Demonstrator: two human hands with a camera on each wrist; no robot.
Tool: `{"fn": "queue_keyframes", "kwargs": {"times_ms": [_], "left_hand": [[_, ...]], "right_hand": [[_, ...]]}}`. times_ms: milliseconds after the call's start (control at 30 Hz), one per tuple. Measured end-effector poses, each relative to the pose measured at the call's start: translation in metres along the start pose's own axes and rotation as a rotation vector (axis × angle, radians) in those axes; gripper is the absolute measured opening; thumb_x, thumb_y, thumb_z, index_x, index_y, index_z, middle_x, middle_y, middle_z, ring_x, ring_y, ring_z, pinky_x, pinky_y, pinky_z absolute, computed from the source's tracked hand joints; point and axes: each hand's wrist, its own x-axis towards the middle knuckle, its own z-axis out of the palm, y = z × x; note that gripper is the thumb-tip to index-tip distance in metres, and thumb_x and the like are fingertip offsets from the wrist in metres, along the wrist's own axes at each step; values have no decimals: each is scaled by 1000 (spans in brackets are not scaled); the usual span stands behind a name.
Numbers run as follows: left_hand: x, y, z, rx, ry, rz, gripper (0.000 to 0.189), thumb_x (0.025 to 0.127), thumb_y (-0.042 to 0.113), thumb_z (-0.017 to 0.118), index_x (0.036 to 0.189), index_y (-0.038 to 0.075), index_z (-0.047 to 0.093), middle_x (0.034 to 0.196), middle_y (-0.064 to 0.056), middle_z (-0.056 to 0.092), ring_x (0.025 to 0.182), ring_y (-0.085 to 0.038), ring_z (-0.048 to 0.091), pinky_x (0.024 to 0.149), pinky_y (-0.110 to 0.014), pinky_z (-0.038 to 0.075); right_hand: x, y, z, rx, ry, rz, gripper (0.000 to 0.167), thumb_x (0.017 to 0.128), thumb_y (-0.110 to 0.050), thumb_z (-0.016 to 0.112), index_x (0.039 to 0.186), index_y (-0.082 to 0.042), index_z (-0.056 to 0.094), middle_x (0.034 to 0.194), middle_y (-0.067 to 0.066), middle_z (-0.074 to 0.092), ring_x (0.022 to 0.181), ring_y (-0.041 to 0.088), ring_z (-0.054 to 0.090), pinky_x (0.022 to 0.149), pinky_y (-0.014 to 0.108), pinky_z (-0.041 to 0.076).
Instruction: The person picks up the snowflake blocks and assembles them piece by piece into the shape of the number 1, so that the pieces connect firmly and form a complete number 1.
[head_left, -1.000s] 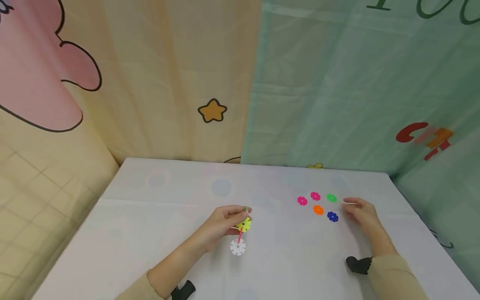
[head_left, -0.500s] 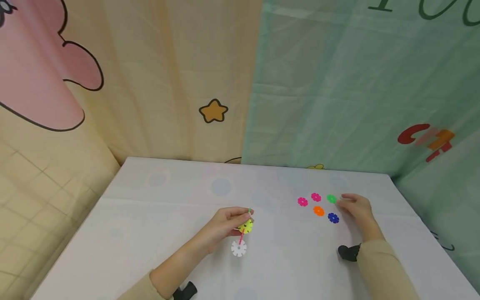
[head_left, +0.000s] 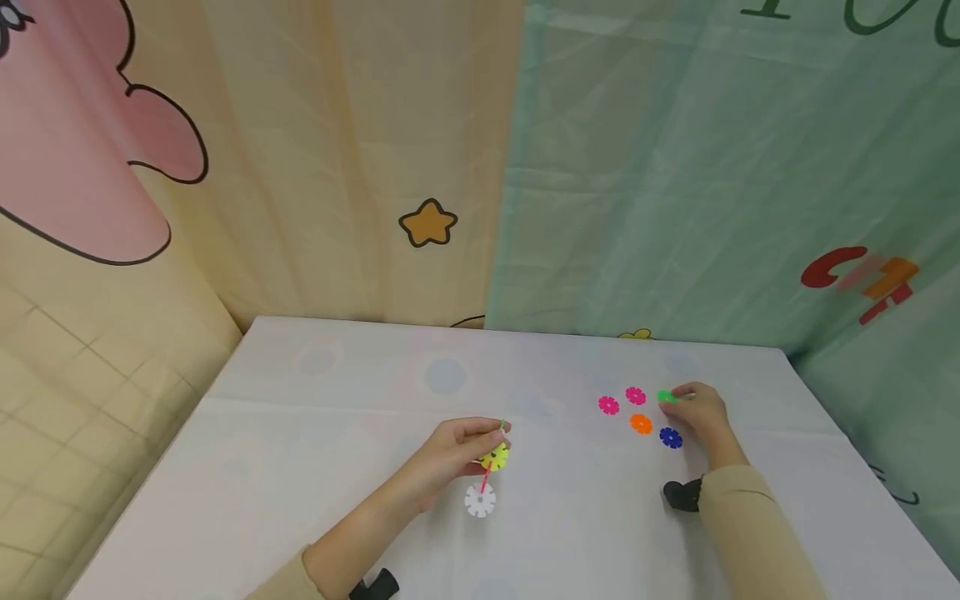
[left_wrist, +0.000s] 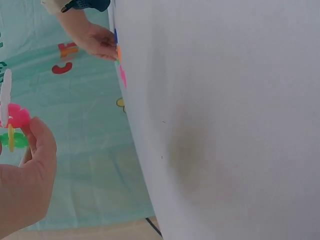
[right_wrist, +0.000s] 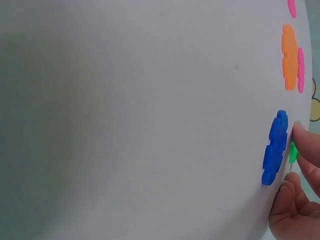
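My left hand point(head_left: 448, 457) pinches a small chain of slotted plastic discs above the white table. In it are a yellow disc point(head_left: 495, 457), a pink disc point(left_wrist: 19, 116) seen edge-on in the head view, and a white disc point(head_left: 480, 501) hanging lowest. A green disc point(left_wrist: 20, 140) of the chain sits at the fingertips, partly hidden by them. At the right, my right hand point(head_left: 703, 415) has its thumb and fingers at the edge of another green disc point(head_left: 665, 397), which looks slightly tilted. In the right wrist view, fingers and the blue disc hide most of this green disc point(right_wrist: 293, 152).
Near the right hand lie a blue disc point(head_left: 671, 437), an orange disc point(head_left: 641, 424) and two pink discs, one further left point(head_left: 608, 406) and one behind point(head_left: 636, 396). The white-covered table point(head_left: 315, 467) ends at printed curtains point(head_left: 645, 183) behind.
My right hand has moved left from beside the green disc and now grips its edge. The left hand holds its chain in nearly the same place.
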Motion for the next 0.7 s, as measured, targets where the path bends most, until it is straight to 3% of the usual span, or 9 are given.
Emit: {"fn": "queue_keyframes", "kwargs": {"times_ms": [233, 367, 500, 700], "left_hand": [[1, -2, 1, 0, -4, 6, 49, 93, 29, 58, 126, -6, 52, 109, -12, 65, 85, -9, 59, 84, -33, 49], [1, -3, 1, 12, -24, 35, 53, 91, 34, 59, 126, -6, 53, 108, -10, 65, 84, -9, 59, 82, -30, 50], [2, -3, 1, 13, -26, 31, 52, 91, 35, 59, 125, -5, 54, 110, -13, 65, 84, -9, 59, 81, -29, 50], [3, -1, 3, -9, -4, -3, 46, 94, 25, 57, 127, -6, 52, 111, -14, 64, 83, -8, 59, 80, -30, 50]], "right_hand": [[0, -4, 1, -2, 13, 24, 51, 85, -14, 64, 122, 11, 39, 122, 34, 37, 107, 44, 38, 97, 53, 36], [2, -1, 1, 42, 28, 17, 46, 85, -11, 64, 119, 9, 42, 108, 28, 48, 90, 33, 50, 73, 35, 50], [4, -2, 1, 118, 13, 38, 44, 87, -10, 63, 122, 7, 43, 96, 19, 55, 73, 19, 54, 53, 18, 44], [-4, -9, 0, 203, -26, 19, 49, 90, -16, 59, 132, 4, 43, 98, 14, 59, 73, 13, 55, 60, 15, 47]]}}
